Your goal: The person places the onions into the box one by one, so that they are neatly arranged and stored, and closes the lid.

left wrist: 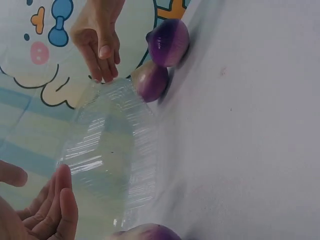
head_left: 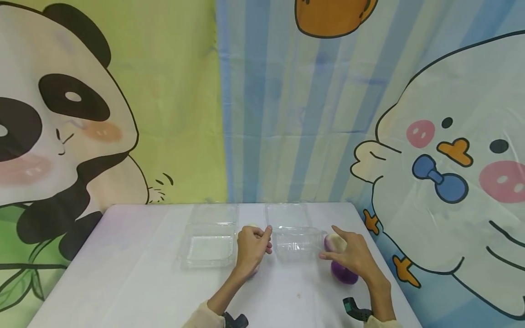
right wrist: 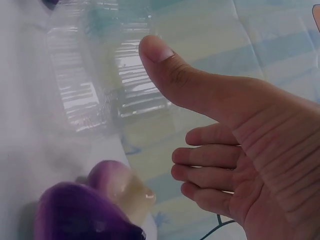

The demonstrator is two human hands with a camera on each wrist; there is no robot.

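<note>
A clear plastic clamshell box (head_left: 299, 241) with its lid raised lies between the two hands. My left hand (head_left: 253, 246) is at the box's left edge, thumb apart from loosely bent fingers (left wrist: 64, 205) in the left wrist view. At the opposite end is my right hand (head_left: 350, 253), with thumb extended and fingers spread from it; nothing is in its grasp. Beside and below it lie a pale-and-purple round vegetable (right wrist: 120, 187) and a darker purple one (head_left: 344, 273), onion-like in shape. Another purple vegetable (left wrist: 152, 232) shows partly near the left hand.
A second clear clamshell box (head_left: 209, 248), lid up, stands to the left on the white table (head_left: 123, 282). Behind the table's far edge hangs a cartoon-printed cloth (head_left: 266, 114). Part of a pale round thing (head_left: 253, 225) shows behind the left hand.
</note>
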